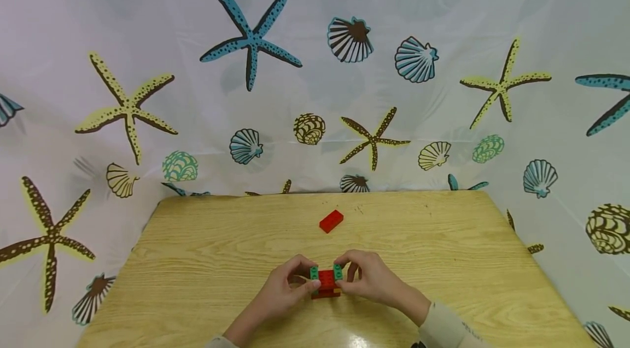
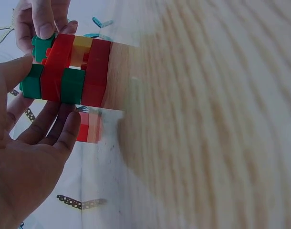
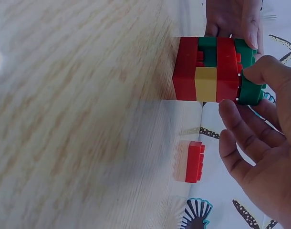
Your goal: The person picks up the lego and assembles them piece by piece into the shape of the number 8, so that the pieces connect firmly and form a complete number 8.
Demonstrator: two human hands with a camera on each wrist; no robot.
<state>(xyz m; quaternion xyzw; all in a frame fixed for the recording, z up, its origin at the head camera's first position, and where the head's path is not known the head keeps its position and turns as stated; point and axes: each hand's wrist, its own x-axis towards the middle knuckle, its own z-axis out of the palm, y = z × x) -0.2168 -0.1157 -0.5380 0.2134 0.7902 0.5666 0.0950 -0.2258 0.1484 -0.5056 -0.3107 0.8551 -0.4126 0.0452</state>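
Note:
Between the two hands stands a small stack of toy building bricks on the table. A red brick [image 2: 95, 74] forms its base, with a green brick [image 2: 73, 87] and a yellow brick [image 3: 206, 84] side by side above it. Over these lies another red brick [image 1: 326, 279], topped by a green brick at each end. My left hand [image 1: 285, 288] pinches the left top green brick [image 2: 32, 82] between thumb and fingers. On the other side, my right hand [image 1: 369, 278] grips the right top green brick [image 3: 250, 88].
Farther back on the wooden table [image 1: 221, 238] lies a loose red brick [image 1: 331, 221], set at an angle. Behind the table and along its sides hangs a white curtain [image 1: 305, 80] printed with starfish and shells.

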